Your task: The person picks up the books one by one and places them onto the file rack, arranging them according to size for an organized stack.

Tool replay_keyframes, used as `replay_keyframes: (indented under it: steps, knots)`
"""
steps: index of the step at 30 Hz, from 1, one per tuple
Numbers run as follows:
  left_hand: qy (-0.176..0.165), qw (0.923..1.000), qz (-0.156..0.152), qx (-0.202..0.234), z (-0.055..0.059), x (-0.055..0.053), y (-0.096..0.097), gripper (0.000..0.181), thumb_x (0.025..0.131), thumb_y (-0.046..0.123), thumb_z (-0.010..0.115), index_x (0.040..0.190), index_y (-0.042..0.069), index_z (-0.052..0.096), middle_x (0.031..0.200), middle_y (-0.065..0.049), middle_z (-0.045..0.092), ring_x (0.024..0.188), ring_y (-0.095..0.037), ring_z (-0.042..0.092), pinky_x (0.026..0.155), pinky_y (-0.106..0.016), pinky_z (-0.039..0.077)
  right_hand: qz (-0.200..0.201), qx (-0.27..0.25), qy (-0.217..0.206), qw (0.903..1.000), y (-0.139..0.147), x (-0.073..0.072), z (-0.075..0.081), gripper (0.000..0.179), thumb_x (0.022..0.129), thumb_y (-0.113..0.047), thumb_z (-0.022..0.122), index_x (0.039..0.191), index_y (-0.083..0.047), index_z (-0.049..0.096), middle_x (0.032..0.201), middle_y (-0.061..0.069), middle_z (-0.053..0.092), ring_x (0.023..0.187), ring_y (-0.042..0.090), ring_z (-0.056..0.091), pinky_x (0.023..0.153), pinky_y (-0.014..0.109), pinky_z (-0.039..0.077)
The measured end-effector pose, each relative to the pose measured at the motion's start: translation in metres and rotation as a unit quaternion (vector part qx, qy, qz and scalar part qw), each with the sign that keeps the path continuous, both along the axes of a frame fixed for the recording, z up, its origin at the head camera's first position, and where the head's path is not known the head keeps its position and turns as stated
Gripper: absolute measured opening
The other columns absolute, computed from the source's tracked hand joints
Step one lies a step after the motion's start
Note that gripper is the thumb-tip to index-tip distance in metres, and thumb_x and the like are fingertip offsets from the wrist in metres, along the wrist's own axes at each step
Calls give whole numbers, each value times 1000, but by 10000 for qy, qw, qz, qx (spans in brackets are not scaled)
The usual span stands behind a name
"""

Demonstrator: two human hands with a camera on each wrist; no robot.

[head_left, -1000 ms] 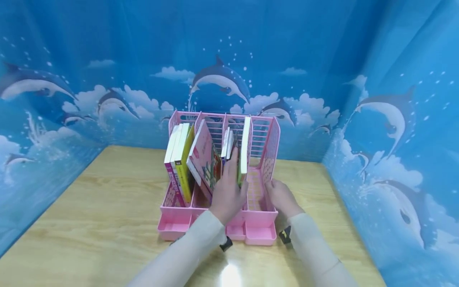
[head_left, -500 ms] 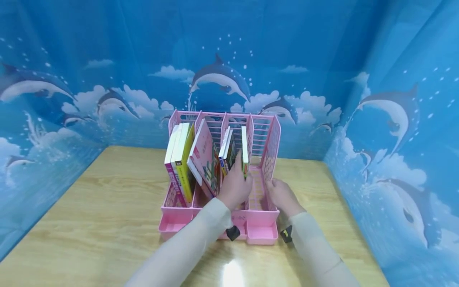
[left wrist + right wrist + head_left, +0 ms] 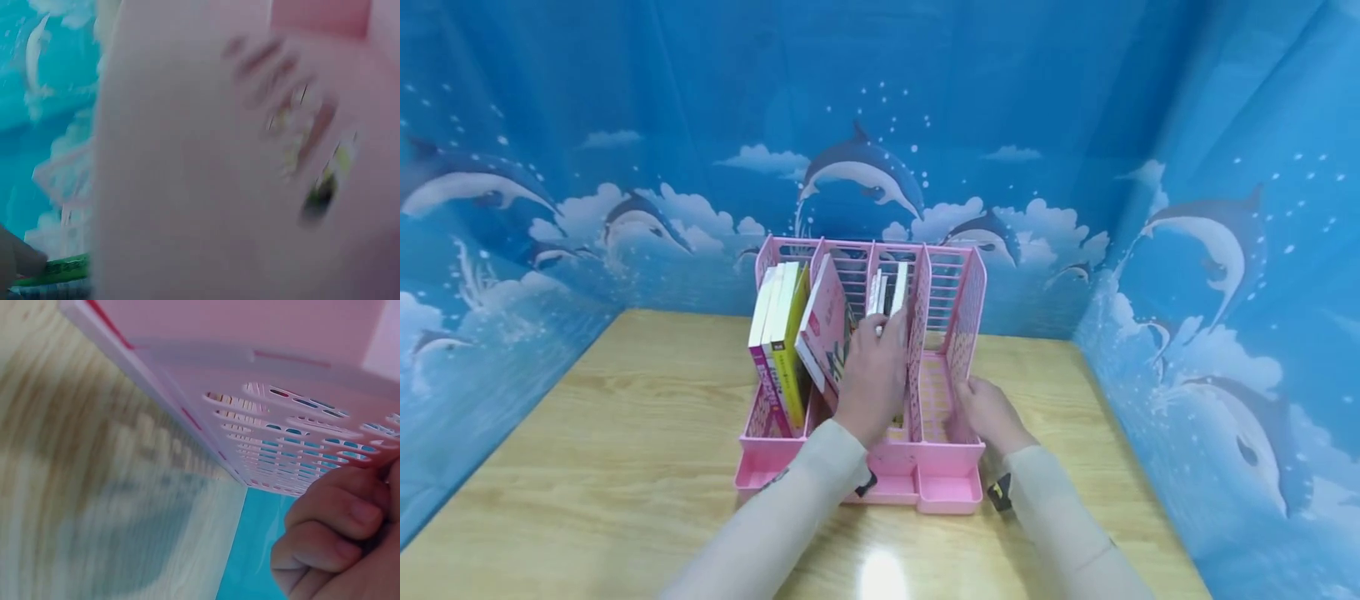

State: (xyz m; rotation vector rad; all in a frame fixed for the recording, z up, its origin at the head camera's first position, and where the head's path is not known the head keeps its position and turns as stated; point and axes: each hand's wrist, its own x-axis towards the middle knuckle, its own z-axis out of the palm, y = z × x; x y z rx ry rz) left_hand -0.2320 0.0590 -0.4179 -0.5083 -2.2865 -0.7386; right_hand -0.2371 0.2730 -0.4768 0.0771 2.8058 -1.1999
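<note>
A pink desktop book rack (image 3: 917, 446) with upright dividers stands on the table. In its third compartment, white-edged books (image 3: 900, 287) stand close together. My left hand (image 3: 872, 375) pinches the rightmost of these at its near edge and hides the lower parts. The left wrist view is mostly filled by the blurred pink front of the rack; a fingertip (image 3: 28, 257) touches a green book edge (image 3: 65, 270) at lower left. My right hand (image 3: 992, 412) grips the rack's right side wall. Its fingers (image 3: 331, 509) are curled beside the perforated panel (image 3: 294, 434) in the right wrist view.
Purple and yellow books (image 3: 778, 350) fill the left compartment. Pink-covered books (image 3: 826, 325) lean left in the second one. Shallow trays (image 3: 951, 492) run along the rack's front. Wooden table (image 3: 587, 450) surrounds it, and a blue dolphin-print curtain (image 3: 685, 125) closes off the back and sides.
The white-edged book has gone down into the third compartment and shifted left against its neighbours. My left hand has moved with it. My right hand stays on the side wall.
</note>
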Motion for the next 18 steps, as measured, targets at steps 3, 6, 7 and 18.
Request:
replay_keyframes:
  steps: [3, 6, 7, 18]
  knots:
    - [22, 9993, 363, 30, 6, -4, -10, 62, 93, 13, 79, 149, 10, 53, 110, -11, 58, 93, -27, 57, 81, -39, 54, -28, -70, -15, 10000, 4, -1, -1, 59, 111, -42, 33, 147, 0, 52, 129, 20, 68, 108, 34, 68, 95, 56, 56]
    - [-76, 9995, 301, -105, 10, -6, -14, 60, 93, 18, 79, 147, 9, 55, 99, -8, 65, 83, -23, 59, 74, -36, 52, -63, -129, 6, 9999, 9, -3, -1, 59, 111, -43, 34, 145, 0, 54, 124, 19, 69, 102, 31, 69, 92, 53, 57]
    - [-169, 9995, 214, -167, 11, -5, -14, 59, 94, 20, 78, 147, 9, 55, 95, -6, 66, 78, -21, 59, 68, -33, 52, -47, -242, -13, 9997, 11, -5, -1, 58, 111, -42, 34, 146, 0, 53, 125, 20, 69, 103, 32, 68, 93, 53, 57]
    - [-563, 9943, -763, 490, 43, 20, -58, 39, 102, 21, 64, 138, 8, 62, 78, 3, 60, 62, -9, 53, 52, -24, 48, 535, -187, 325, 9979, 56, -13, 3, 62, 112, -42, 22, 122, 3, 63, 105, 20, 71, 101, 37, 66, 94, 56, 53]
